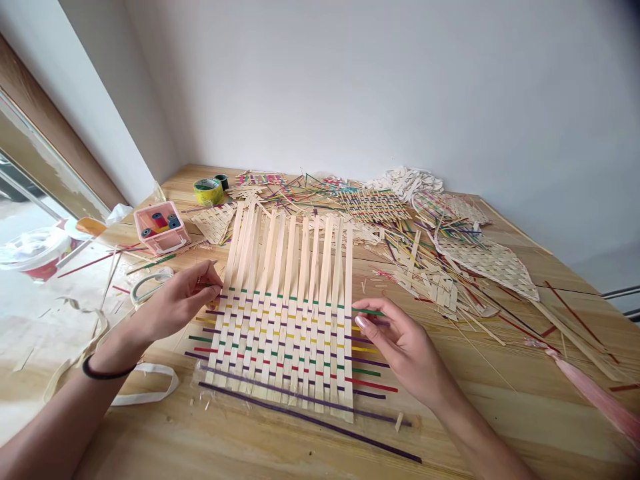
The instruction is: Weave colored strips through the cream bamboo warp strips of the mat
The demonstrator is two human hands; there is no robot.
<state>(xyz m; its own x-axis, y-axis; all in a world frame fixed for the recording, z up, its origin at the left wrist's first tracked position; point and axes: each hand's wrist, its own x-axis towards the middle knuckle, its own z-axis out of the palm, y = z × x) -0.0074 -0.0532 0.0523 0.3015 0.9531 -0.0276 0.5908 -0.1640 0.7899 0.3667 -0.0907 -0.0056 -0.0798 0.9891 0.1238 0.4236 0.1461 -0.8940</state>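
A half-woven mat of pale flat strips lies on the table, crossed by thin purple, yellow, red and green strips. Its pale upright strips fan out, unwoven, toward the wall. Along the top woven row runs a green strip. My left hand pinches at this strip's left end, fingers closed; the end itself is hidden. At the right edge, my right hand has the strip's other end between thumb and fingers. Clear tape and a loose purple strip lie along the mat's near edge.
A pink box of thread spools and a yellow tape roll stand at the back left. Scrap strips and woven pieces pile along the wall. A woven fan and pink tassel are right; white ribbon lies left.
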